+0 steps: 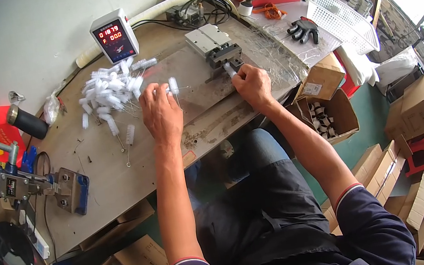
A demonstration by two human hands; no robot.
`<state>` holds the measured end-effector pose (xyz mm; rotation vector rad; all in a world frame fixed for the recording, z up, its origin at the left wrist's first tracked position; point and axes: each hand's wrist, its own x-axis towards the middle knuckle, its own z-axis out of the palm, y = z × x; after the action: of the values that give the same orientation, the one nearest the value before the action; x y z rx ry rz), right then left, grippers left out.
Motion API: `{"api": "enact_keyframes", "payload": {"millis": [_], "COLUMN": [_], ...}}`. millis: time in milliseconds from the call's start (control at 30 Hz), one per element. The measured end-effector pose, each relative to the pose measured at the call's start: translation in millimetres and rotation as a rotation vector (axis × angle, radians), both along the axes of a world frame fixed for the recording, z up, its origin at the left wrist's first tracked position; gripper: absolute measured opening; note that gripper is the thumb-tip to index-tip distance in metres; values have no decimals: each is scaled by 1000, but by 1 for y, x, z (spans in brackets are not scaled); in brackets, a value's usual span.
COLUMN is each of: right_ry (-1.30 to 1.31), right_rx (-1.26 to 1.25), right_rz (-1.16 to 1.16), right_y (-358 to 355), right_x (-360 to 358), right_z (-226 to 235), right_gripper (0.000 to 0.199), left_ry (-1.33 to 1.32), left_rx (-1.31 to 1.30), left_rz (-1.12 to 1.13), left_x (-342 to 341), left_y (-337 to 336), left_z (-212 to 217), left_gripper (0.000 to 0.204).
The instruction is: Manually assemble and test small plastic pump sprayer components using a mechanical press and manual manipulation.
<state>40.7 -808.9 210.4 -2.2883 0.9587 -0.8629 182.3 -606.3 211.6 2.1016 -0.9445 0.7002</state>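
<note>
Near the middle of the bench, my left hand (163, 116) has its fingers curled together at a small white bristle brush (174, 86) with a thin wire stem; the exact grip is partly hidden. My right hand (255, 86) pinches another white brush (230, 70), whose far end meets the metal clamp fixture (225, 55). The fingers cover much of that brush. A heap of similar white brushes (109, 88) lies left of my left hand. One loose brush (129, 134) with a looped wire end rests closer to me.
Behind the heap stands a counter box (114, 36) with a red display. A hand press (18, 178) occupies the bench's left end. Toward the far right are a black glove (303, 31) and a white basket (338, 13). Cardboard boxes (334, 117) stand beside and below the bench.
</note>
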Motion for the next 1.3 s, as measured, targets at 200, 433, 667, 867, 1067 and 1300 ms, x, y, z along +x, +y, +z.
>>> {"api": "enact_keyframes", "payload": {"millis": [200, 433, 667, 867, 1067, 1300], "right_ry": [-37, -27, -34, -109, -180, -247], "right_rx": [2, 84, 58, 87, 165, 205], "right_rz": [-18, 2, -28, -28, -30, -12], "right_y": [-3, -1, -1, -2, -3, -4], "right_x": [1, 1, 1, -6, -6, -8], "right_z": [-4, -1, 5, 4, 4, 5], "right_gripper": [18, 19, 26, 24, 24, 24], "left_ry": [40, 39, -119, -121, -42, -33], "left_rx": [-18, 10, -60, -21, 164, 176], "left_rz": [-14, -1, -13, -164, -202, -183], "left_x": [0, -1, -13, -38, -47, -42], "left_y": [-1, 0, -10, -48, -77, -89], "left_z": [1, 2, 12, 13, 6, -2], "left_gripper": [23, 24, 23, 17, 14, 14]}}
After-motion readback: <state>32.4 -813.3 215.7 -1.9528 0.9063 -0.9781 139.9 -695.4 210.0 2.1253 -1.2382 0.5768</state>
